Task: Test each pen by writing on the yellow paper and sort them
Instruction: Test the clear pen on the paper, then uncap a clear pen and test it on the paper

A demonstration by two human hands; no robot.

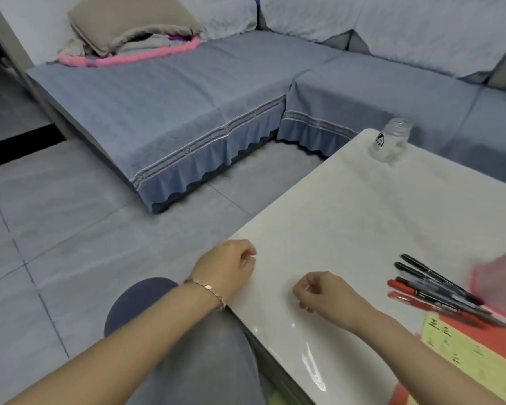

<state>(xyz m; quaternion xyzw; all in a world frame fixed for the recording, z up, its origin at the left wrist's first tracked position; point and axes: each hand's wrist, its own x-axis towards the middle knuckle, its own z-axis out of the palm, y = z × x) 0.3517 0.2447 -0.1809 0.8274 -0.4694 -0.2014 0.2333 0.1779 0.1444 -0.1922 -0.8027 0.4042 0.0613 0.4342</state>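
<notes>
Several pens (434, 290), black and red, lie side by side on the white table (348, 206) at the right. Below them a yellow paper (468, 355) with written marks lies on a red sheet (462, 325). My left hand (231, 267) rests at the table's near-left corner, fingers loosely curled, holding nothing. My right hand (322, 290) rests on the table to the left of the pens, fingers curled with nothing visible in them. Neither hand touches a pen.
A clear plastic bottle (390, 141) stands near the table's far corner. A pink object (500, 285) sits at the right edge, beside the pens. A blue sofa (187, 112) with a cushion runs behind the table, and tiled floor (56, 229) lies to the left.
</notes>
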